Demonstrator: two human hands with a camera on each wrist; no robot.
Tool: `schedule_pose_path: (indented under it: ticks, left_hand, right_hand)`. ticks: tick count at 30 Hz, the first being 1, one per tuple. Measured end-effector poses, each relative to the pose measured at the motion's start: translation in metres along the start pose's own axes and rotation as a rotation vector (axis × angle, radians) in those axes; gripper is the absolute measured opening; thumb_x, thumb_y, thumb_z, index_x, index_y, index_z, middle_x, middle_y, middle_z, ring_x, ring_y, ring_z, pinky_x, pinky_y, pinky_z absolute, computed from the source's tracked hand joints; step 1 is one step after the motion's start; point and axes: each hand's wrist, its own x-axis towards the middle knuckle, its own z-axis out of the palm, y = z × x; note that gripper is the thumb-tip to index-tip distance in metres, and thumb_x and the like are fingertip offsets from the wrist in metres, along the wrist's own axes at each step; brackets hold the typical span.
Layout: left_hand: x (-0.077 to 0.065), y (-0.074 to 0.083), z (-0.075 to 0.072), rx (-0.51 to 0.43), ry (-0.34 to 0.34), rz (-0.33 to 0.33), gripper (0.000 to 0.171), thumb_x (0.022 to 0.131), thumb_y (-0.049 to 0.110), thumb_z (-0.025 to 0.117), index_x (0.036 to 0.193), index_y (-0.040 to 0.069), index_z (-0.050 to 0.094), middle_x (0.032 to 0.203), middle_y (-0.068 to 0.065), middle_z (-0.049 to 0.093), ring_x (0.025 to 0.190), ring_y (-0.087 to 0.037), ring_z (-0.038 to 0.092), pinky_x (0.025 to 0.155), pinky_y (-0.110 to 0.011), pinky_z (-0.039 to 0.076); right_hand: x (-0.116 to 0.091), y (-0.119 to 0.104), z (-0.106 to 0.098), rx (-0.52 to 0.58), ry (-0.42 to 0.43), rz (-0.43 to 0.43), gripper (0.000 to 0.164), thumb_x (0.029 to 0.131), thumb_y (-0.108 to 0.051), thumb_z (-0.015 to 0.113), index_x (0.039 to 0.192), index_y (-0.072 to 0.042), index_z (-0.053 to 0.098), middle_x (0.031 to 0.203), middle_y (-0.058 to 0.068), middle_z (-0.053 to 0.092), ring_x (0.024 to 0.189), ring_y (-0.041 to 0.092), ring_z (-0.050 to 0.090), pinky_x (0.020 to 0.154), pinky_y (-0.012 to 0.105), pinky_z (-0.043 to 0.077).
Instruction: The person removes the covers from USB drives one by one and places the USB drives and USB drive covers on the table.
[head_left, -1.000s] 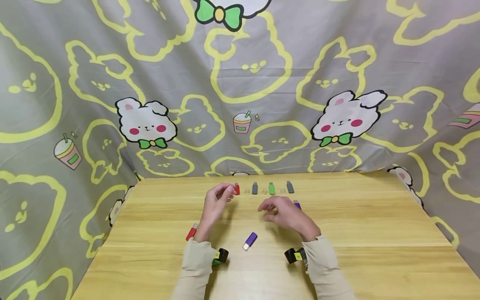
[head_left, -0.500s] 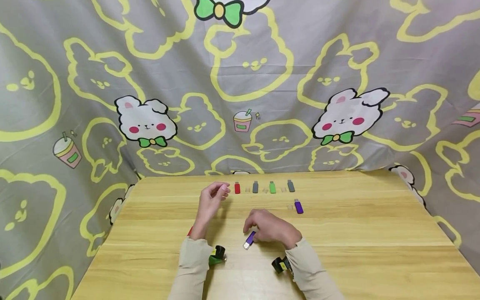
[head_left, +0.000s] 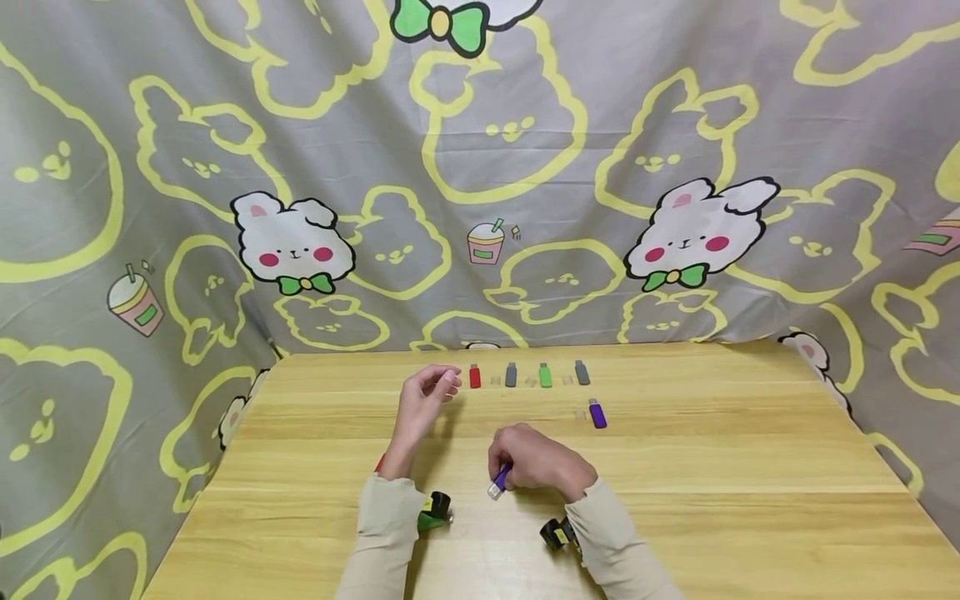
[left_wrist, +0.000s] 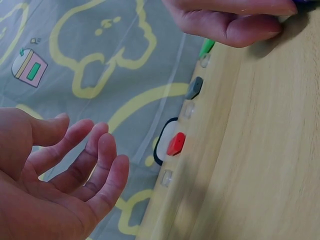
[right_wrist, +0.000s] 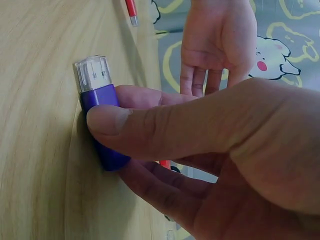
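The right hand point(head_left: 536, 454) pinches a purple USB stick point(right_wrist: 102, 125) at the counter point(head_left: 712, 467). Left of that stick, the left hand point(head_left: 423, 400) hangs loose and empty. Beyond the pinched stick lie a red stick point(head_left: 475, 377), grey stick point(head_left: 511, 376), green stick point(head_left: 545, 377) and second grey stick point(head_left: 582, 374); another purple stick point(head_left: 597, 415) lies nearer it, rightward.

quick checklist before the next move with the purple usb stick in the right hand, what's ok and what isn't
1. Right hand gripping the purple stick: ok, thumb across its body.
2. Clear cap over its plug: ok, on.
3. Left hand holding nothing: ok.
4. Left hand at the purple stick: not ok, it is apart, near the back row's red stick.
5. Purple stick lifted fully off the table: cannot tell.
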Motion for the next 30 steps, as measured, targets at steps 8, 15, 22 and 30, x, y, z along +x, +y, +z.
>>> schedule_pose_path:
  ticks: [8,15,22,30]
  left_hand:
    - [-0.002,0.0,0.002,0.005,-0.01,-0.013,0.02,0.103,0.005,0.061,0.113,-0.011,0.069,0.1,-0.026,0.071,0.089,-0.038,0.068,0.083,-0.046,0.061]
    - [-0.002,0.003,0.006,-0.019,-0.039,-0.011,0.019,0.103,0.004,0.06,0.112,-0.01,0.07,0.101,-0.028,0.07,0.092,-0.043,0.067,0.086,-0.052,0.06]
    - [-0.006,0.012,0.019,-0.03,-0.142,-0.003,0.021,0.103,0.004,0.061,0.113,-0.013,0.068,0.103,-0.027,0.07,0.093,-0.043,0.068,0.085,-0.043,0.061]
    - [-0.011,0.018,0.034,-0.026,-0.278,0.021,0.02,0.1,0.004,0.066,0.114,-0.01,0.069,0.105,-0.025,0.071,0.092,-0.033,0.071,0.084,-0.033,0.061]
  right_hand:
    - [-0.006,0.004,-0.005,0.07,0.03,0.084,0.028,0.074,0.017,0.079,0.076,-0.009,0.068,0.071,-0.001,0.063,0.064,0.003,0.05,0.06,0.021,0.046]
    - [-0.013,0.013,-0.024,0.175,0.153,0.172,0.022,0.082,0.01,0.08,0.088,-0.011,0.074,0.083,-0.002,0.068,0.077,0.013,0.062,0.071,0.028,0.055]
    - [-0.021,0.023,-0.038,0.194,0.356,0.19,0.017,0.087,0.007,0.076,0.095,-0.008,0.076,0.089,0.002,0.073,0.081,0.016,0.067,0.076,0.031,0.059]
    - [-0.022,0.025,-0.045,0.248,0.518,0.264,0.015,0.088,0.002,0.078,0.1,-0.008,0.078,0.1,0.006,0.074,0.086,0.021,0.071,0.078,0.034,0.062]
